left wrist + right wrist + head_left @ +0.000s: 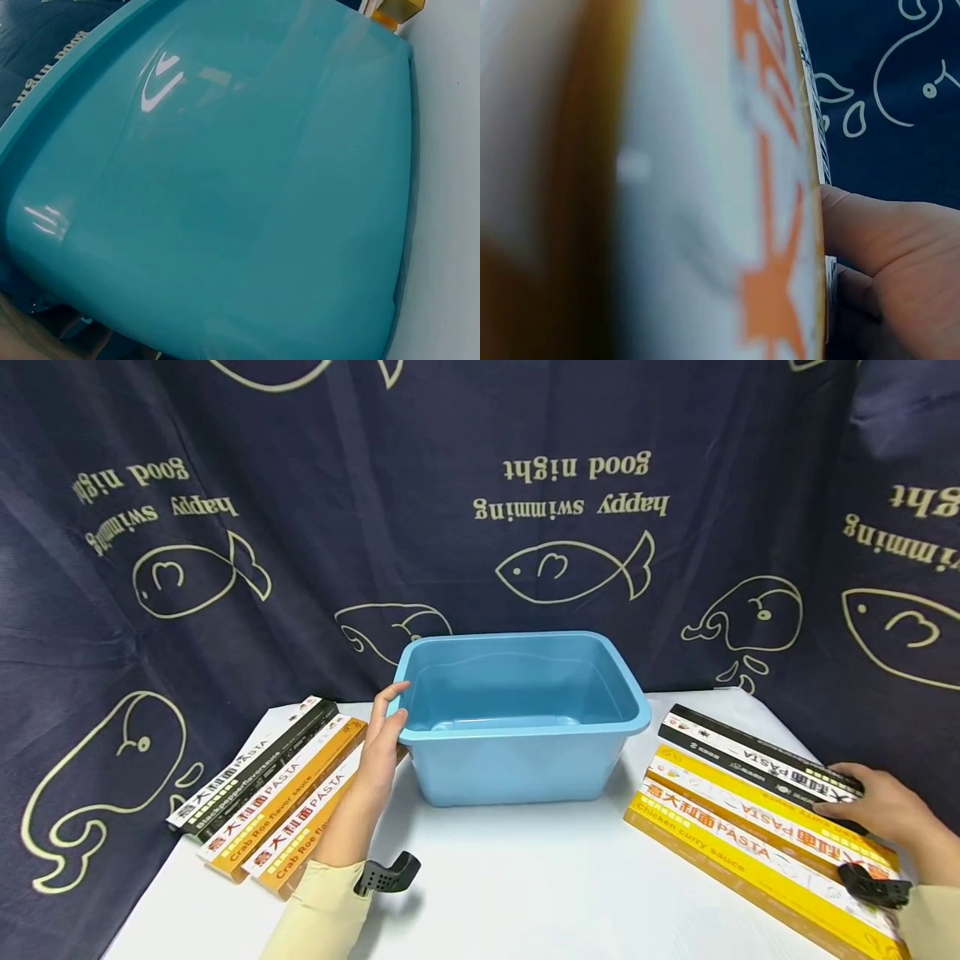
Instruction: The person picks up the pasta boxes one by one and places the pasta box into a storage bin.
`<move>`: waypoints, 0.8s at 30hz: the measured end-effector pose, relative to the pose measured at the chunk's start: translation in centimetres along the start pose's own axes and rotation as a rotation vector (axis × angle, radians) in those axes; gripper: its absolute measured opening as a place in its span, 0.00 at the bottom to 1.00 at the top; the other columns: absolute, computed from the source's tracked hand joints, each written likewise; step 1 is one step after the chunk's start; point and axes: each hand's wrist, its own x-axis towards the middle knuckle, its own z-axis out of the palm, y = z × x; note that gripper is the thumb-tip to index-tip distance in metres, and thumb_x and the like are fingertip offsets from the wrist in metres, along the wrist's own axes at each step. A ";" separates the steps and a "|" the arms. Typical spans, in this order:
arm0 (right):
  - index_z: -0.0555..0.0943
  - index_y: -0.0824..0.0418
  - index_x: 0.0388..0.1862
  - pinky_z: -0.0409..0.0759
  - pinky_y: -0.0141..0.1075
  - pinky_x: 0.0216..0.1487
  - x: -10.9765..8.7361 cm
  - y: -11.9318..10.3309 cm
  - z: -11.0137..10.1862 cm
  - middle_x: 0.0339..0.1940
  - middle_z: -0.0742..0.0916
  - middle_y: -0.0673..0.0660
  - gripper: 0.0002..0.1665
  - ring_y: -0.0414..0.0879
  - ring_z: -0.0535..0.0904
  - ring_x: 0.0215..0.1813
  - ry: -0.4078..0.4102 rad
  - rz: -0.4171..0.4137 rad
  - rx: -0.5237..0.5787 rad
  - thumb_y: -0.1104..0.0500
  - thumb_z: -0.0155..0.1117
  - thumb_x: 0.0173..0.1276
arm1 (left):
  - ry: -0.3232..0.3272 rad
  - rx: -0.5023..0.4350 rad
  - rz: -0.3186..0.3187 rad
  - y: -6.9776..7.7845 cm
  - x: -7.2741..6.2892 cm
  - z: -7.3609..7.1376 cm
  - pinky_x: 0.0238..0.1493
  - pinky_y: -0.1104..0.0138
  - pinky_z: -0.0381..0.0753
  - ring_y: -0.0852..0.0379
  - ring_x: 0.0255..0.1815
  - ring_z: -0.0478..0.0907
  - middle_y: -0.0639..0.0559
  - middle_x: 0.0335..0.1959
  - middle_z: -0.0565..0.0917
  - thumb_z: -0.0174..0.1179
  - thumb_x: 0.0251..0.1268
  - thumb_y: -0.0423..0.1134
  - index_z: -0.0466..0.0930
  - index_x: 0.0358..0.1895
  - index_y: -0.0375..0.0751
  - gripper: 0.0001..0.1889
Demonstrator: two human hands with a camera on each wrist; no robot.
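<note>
A light blue plastic bin (517, 764) stands at the middle of the table with nothing inside. My left hand (382, 747) holds its left rim, thumb and index finger at the edge; the bin's wall (225, 187) fills the left wrist view, hiding most of the fingers. At the right, my right hand (888, 802) grips the near end of a black pasta box (750, 752), thumb on one side and fingers on the other. Beside that box lie a yellow pasta box (757, 797) and a yellow chicken curry pasta box (742, 860). In the right wrist view the thumb (862, 229) shows beyond a blurred box.
Left of the bin, a black pepper pasta box (258, 768) and two orange crab roe pasta boxes (288, 797) lie side by side on the white table (525, 877). A dark blue cloth (450, 460) with fish drawings hangs behind, close to the bin's back.
</note>
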 end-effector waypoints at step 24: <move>0.57 0.79 0.68 0.71 0.68 0.49 -1.2 -1.2 -0.6 0.63 0.61 0.87 0.58 0.80 0.63 0.56 0.048 0.135 0.119 0.41 0.74 0.59 | 0.002 -0.002 0.006 0.0 0.0 0.1 0.76 0.40 0.51 0.39 0.79 0.51 0.50 0.80 0.50 0.40 0.74 0.42 0.56 0.74 0.47 0.26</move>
